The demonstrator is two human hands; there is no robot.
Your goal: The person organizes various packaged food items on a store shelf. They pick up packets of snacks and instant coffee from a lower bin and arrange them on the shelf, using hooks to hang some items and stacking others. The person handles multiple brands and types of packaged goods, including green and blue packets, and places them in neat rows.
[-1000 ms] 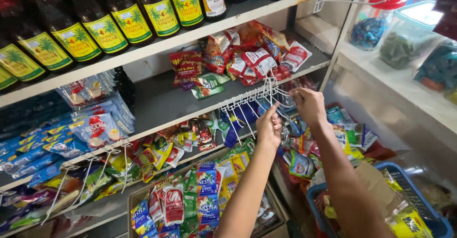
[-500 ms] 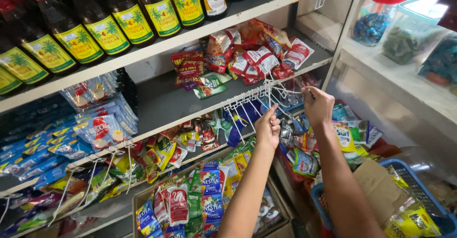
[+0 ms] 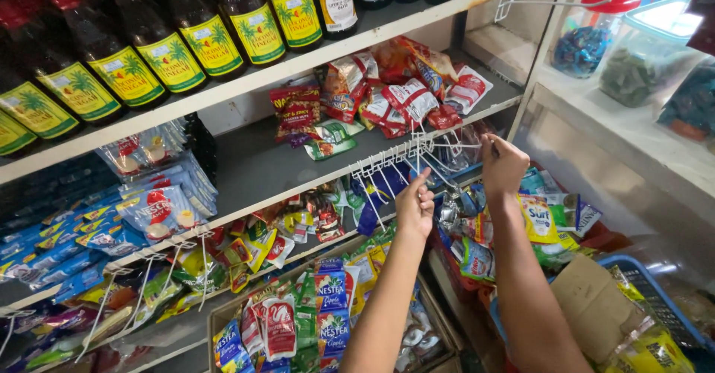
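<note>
Fingers of both hands (image 3: 415, 205) (image 3: 503, 166) closed on white wire hooks (image 3: 395, 166), jar (image 3: 588, 41) holding blue candies

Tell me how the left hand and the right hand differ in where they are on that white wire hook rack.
The left hand sits lower, under the white wire hook rack, by blue sachets; the right hand sits higher, at the rack's right end. The left hand's fingers curl loosely; the right hand's fingers pinch near a wire. Both reach up from below at the same shelf edge.

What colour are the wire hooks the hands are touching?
White. The wire hooks hang off the shelf edge between the left hand and right hand, seen in the head view.
</note>
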